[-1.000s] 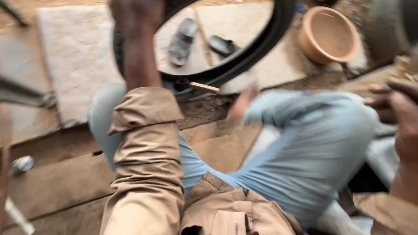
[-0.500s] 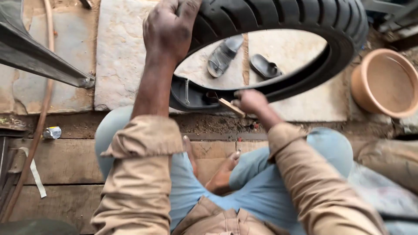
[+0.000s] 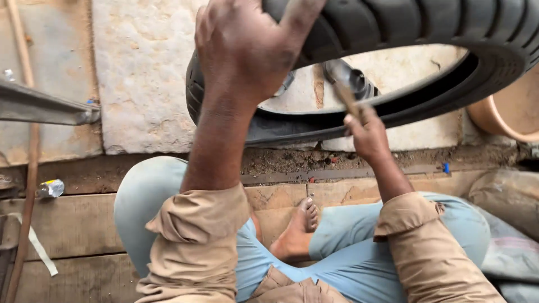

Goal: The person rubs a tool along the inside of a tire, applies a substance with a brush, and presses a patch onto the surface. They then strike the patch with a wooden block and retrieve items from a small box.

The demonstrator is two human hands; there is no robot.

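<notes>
Two things flank the work: a metal bar (image 3: 48, 108) at the left edge and a clay bowl (image 3: 508, 115) at the right. The black ribbed tyre (image 3: 426, 33) arches across the upper frame, its inner rim facing down. The left hand (image 3: 247, 47) wraps its fingers over the tread, while the right hand (image 3: 368, 134) pinches a thin wooden-handled tool (image 3: 343, 92) against the rim.

Left hand (image 3: 244, 47) grasps the black tyre (image 3: 426, 33) while right hand (image 3: 368, 134) pokes a stick (image 3: 345, 96) inside.
</notes>
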